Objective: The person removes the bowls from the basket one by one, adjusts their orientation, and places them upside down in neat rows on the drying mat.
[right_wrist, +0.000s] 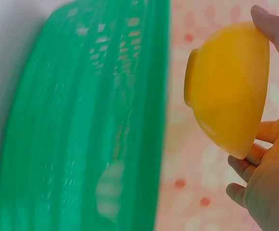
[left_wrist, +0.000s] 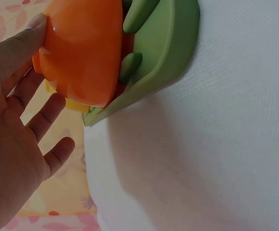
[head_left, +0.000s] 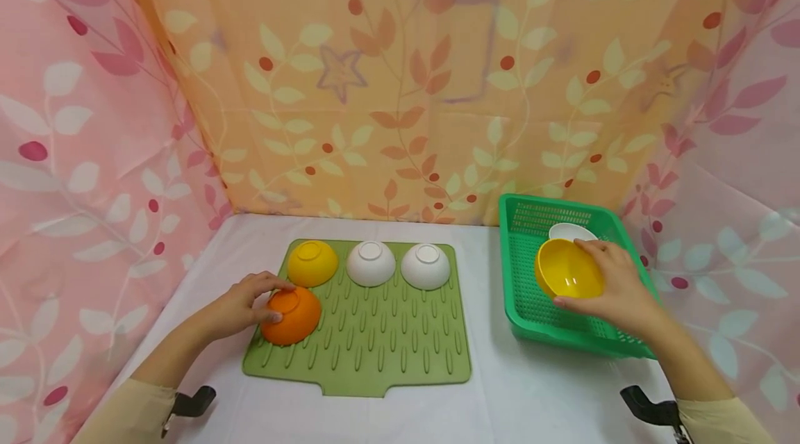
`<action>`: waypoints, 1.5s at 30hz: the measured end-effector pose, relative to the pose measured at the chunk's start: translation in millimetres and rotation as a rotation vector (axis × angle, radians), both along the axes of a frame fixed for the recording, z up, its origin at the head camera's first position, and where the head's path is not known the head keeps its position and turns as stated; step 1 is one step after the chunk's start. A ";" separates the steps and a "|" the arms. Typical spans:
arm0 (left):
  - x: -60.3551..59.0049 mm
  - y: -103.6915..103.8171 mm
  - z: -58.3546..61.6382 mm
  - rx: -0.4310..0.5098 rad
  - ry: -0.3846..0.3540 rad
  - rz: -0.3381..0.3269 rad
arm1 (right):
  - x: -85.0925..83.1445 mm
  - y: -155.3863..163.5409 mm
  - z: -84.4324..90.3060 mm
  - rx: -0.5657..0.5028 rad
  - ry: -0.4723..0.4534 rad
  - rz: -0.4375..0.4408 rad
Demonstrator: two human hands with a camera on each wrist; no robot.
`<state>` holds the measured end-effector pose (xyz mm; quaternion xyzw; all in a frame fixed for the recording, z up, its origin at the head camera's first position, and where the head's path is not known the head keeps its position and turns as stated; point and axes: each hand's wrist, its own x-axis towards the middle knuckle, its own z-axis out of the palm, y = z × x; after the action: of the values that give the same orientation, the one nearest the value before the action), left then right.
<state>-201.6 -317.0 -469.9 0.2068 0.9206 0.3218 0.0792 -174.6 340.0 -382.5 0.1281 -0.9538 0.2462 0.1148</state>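
An orange bowl lies upside down at the front left of a green ribbed drying mat. My left hand touches it with its thumb at the rim, the fingers spread and loose. Over a green mesh basket, my right hand grips a yellow bowl by its rim, tipped on its side. A white bowl lies in the basket behind it.
Along the mat's far edge stand a yellow bowl and two white bowls, all upside down. A white cloth covers the table. Leaf-patterned curtains close in the back and both sides.
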 end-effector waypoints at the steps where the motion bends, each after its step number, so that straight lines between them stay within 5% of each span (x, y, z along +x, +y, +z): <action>1: -0.1 -0.3 -0.2 0.000 0.003 -0.004 | 2.8 -6.7 1.6 -0.010 0.008 0.005; 12: -0.8 -1.3 2.8 -0.084 0.018 -0.025 | 22.8 -84.9 -10.8 -0.104 0.005 0.104; 24: 3.8 6.5 9.8 -0.124 0.037 -0.008 | 31.4 -156.2 -39.1 -0.070 -0.009 0.217; 34: 5.3 19.0 28.0 -0.222 0.009 0.012 | 26.1 -180.4 -61.5 -0.073 -0.012 0.267; 40: 8.2 35.7 39.0 -0.318 0.069 0.012 | 24.3 -184.1 -69.2 -0.064 -0.034 0.272; 45: 17.9 65.7 48.6 -0.233 0.148 0.013 | 23.3 -183.9 -71.2 -0.042 -0.011 0.295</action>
<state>-183.7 -251.3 -421.3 0.2132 0.9563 0.1973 0.0325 -151.3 156.1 -453.7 0.2632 -0.9198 0.2812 0.0750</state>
